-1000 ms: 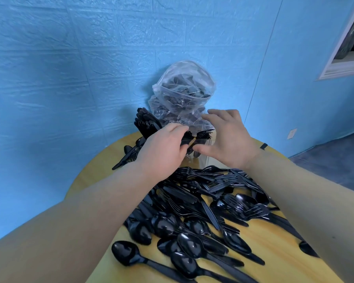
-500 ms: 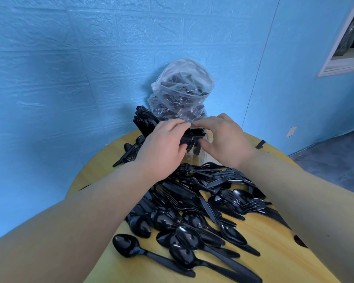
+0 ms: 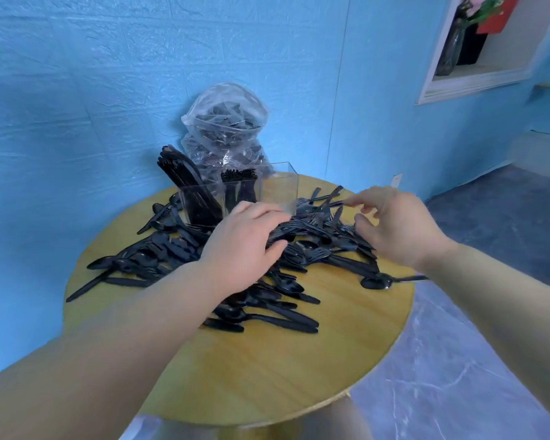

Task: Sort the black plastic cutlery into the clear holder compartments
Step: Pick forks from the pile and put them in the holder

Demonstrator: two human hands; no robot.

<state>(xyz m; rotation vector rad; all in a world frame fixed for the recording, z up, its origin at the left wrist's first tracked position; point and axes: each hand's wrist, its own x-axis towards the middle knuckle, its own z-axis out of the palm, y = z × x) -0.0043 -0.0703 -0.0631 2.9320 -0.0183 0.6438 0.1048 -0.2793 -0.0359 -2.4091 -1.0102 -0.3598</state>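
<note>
Looking down from the head cam: a round wooden table (image 3: 267, 369) with a big heap of black cutlery (image 3: 299, 249) spread over it. Left hand (image 3: 242, 249) lies palm-down on the heap, fingers fairly straight and spread over some forks. Right hand (image 3: 397, 223) hovers at the heap's right edge, fingers loosely bent; can't tell if it's pinching anything. Clear holder (image 3: 235, 195) stands just behind the heap: left and middle compartments hold cutlery. Plastic bag (image 3: 224, 122) sits behind it.
</note>
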